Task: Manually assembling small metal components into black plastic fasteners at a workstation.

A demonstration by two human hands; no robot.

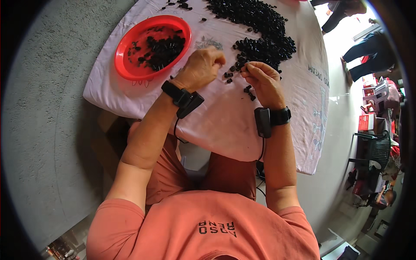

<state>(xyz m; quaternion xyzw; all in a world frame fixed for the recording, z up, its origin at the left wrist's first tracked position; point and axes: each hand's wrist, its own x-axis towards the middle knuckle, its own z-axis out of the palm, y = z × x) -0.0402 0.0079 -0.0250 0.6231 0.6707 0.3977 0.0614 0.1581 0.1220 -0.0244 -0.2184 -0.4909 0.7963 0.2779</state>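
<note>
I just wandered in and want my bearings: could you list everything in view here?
basin: one, red, upper left on the cloth
black pieces: many, black, inside the basin
heap: countless small pieces, black, upper middle
loose pieces: several, black, between the hands
cloth: one, pale pink, beneath these
chair: one, dark, far right; other clutter there too unclear to count
other people: at least two, dark trousers, upper right
wrist devices: two, black, one per wrist
shirt: one, coral, bottom
trousers: one pair, rust, below the cloth
left hand: one, bare, right of the basin
right hand: one, bare, below the heap
</note>
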